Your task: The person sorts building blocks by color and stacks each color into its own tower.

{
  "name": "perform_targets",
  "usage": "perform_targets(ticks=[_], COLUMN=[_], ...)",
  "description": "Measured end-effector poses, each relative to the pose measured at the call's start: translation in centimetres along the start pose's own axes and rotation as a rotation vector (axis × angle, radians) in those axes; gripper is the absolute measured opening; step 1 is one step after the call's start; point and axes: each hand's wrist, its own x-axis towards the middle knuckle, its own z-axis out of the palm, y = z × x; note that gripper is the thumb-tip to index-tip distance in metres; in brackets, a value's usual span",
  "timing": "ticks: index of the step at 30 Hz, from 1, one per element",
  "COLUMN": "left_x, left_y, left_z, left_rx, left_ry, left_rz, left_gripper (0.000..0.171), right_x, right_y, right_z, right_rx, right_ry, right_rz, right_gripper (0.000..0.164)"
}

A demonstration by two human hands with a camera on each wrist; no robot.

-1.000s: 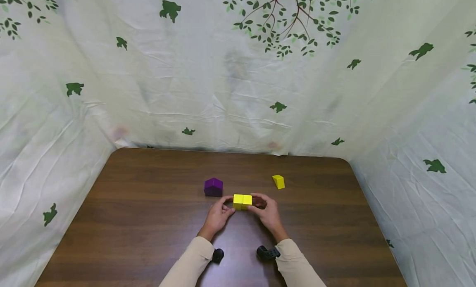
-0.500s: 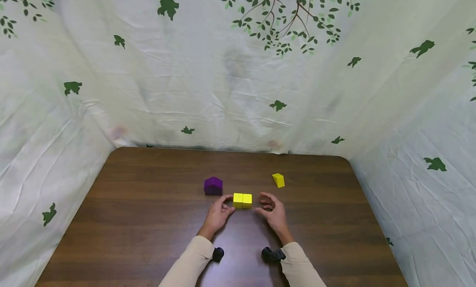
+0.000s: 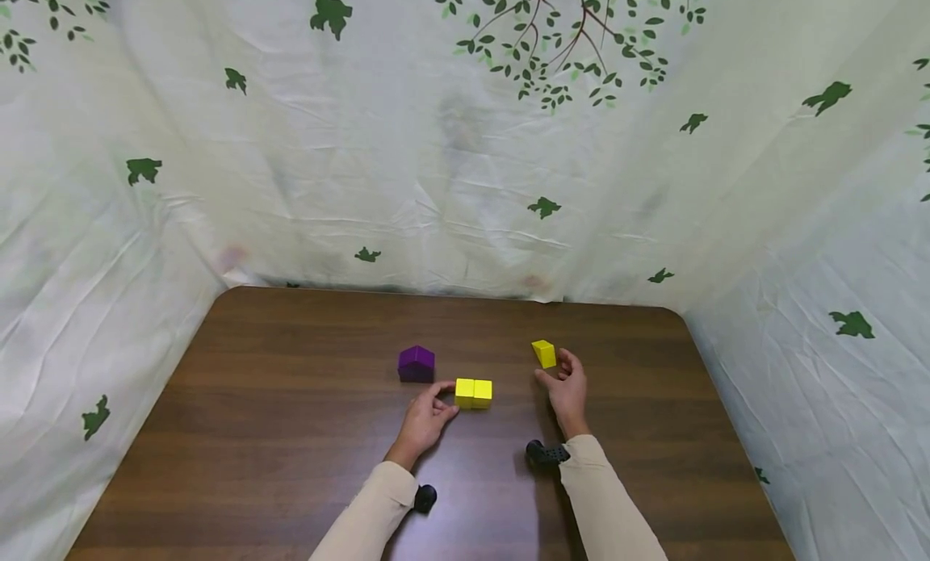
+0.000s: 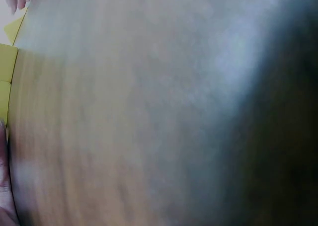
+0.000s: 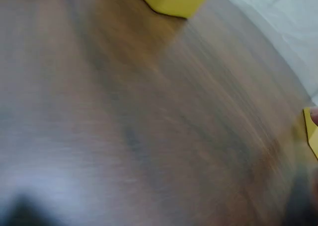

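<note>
Two yellow cubes (image 3: pixel 474 394) stand side by side, touching, on the table. My left hand (image 3: pixel 423 424) holds the left cube at its left side, thumb at the near edge and index finger at the far edge. In the left wrist view the thumb (image 4: pixel 3 161) meets that cube. Farther right lies a yellow wedge-shaped block (image 3: pixel 544 353). My right hand (image 3: pixel 568 389) is beside it, thumb and fingers spread around its near and right sides. A fingertip (image 5: pixel 315 115) overlaps the wedge at the right wrist view's edge; firm contact cannot be told.
A purple block with a peaked top (image 3: pixel 416 365) stands behind and left of the cubes. The brown wooden table (image 3: pixel 291 432) ends at a white leaf-printed cloth (image 3: pixel 407 157) at the back and sides. Each wrist wears a black camera.
My right hand has let go of the right yellow cube and moved right and away from me to the yellow wedge. The left hand and the cubes have stayed in place.
</note>
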Motion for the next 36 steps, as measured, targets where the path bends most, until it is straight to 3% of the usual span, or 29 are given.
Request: perform_targets(ticks=[8,21,36], left_x=[0.0,-0.1,0.0], left_y=[-0.1,0.1,-0.1], left_z=[0.0,0.0,0.1], left_rx=[0.0,-0.004,-0.028], left_ry=[0.004,0.004,0.003], left_rz=[0.005,0.002,-0.008], left_gripper=[0.039,0.039,0.039], right_x=[2.2,2.4,1.7], right_y=[-0.2,-0.2,-0.3], right_z=[0.7,0.8,0.4], right_rx=[-0.071,-0.27,-0.279], right_ry=[-0.022,-0.024,-0.049], right_rz=[0.001,-0.139,-0.165], right_gripper=[0.061,0.039,0.036])
